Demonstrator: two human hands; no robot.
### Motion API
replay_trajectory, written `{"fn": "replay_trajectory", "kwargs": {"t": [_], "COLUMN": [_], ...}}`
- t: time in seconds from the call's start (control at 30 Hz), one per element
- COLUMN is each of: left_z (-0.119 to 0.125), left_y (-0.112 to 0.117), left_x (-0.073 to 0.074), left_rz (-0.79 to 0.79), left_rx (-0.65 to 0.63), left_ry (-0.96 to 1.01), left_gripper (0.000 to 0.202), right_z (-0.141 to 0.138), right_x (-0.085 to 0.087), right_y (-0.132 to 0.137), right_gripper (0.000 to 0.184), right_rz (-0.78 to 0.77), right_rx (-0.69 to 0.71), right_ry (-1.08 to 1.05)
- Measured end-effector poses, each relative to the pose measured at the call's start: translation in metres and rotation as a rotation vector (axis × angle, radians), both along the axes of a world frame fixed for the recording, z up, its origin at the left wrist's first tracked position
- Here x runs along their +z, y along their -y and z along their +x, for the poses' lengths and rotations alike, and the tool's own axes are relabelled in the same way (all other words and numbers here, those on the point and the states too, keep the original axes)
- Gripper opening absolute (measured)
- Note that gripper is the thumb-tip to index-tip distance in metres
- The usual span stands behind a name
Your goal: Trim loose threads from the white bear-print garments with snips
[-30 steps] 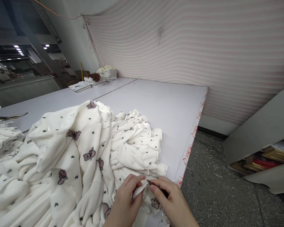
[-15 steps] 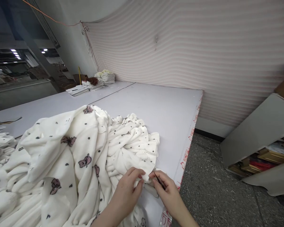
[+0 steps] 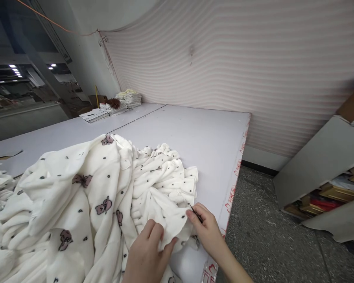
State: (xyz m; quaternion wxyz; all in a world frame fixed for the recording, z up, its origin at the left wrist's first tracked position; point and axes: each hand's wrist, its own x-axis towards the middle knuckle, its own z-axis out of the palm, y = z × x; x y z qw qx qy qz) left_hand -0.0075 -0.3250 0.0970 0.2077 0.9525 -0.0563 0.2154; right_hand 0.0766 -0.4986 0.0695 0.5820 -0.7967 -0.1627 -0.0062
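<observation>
A heap of white soft fabric (image 3: 97, 173), printed with mauve bear faces and small dark marks, covers the near left of the table. My left hand (image 3: 149, 251) is closed on the loose edge of this cloth, which runs between thumb and fingers. The fingertips are partly hidden in its folds. At the cloth's right corner, my right hand (image 3: 205, 226) pinches beside the hem. A thin dark pointed tool (image 3: 198, 215) lies in that hand, its tip sticking out past the fingers; most of it is hidden, so its kind is unclear.
The pale table (image 3: 209, 129) has a right edge with red-printed tape (image 3: 231, 192). Stacks of folded cloth (image 3: 129, 99) stand at its far left. Behind hangs a striped sheet (image 3: 224, 59). A grey shelf unit (image 3: 318, 165) stands on the speckled floor (image 3: 262, 228) at right.
My left hand has moved left and down, away from the right hand, and the cloth's corner is now spread flatter between them. The right hand has barely shifted and keeps the dark tool.
</observation>
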Motion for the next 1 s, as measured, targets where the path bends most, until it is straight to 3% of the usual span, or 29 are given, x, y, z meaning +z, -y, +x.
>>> {"fn": "replay_trajectory", "kwargs": {"t": [0.1, 0.17, 0.23, 0.37, 0.5, 0.7, 0.83, 1.0], "left_z": [0.001, 0.001, 0.002, 0.003, 0.002, 0.000, -0.002, -0.005], "left_y": [-0.002, -0.003, -0.002, 0.004, 0.012, 0.012, 0.009, 0.009], "left_x": [-0.003, -0.001, 0.001, 0.004, 0.006, 0.008, 0.004, 0.000], "left_rz": [0.070, -0.025, -0.145, -0.331, -0.508, -0.514, -0.501, -0.524], "left_rx": [-0.093, -0.188, -0.234, -0.166, -0.102, -0.061, -0.076, -0.089], "left_ry": [0.127, 0.147, 0.122, 0.064, -0.024, -0.004, 0.055, 0.070], "left_gripper": [0.017, 0.021, 0.020, 0.021, 0.016, 0.013, 0.014, 0.014], "right_z": [-0.009, -0.015, -0.023, -0.041, -0.058, -0.057, -0.051, -0.051], "right_x": [0.005, 0.011, 0.017, 0.020, 0.012, 0.010, 0.014, 0.017], "right_y": [0.000, 0.003, 0.009, 0.023, 0.015, -0.004, 0.003, 0.000], "right_gripper": [0.032, 0.016, 0.017, 0.024, 0.031, 0.024, 0.022, 0.020], "right_rz": [-0.019, -0.047, -0.063, -0.072, -0.115, 0.020, 0.083, 0.091], "right_rx": [-0.018, -0.049, -0.033, 0.093, 0.080, -0.003, 0.052, 0.063], "right_ry": [-0.024, -0.038, -0.050, 0.008, 0.153, 0.142, -0.036, -0.004]}}
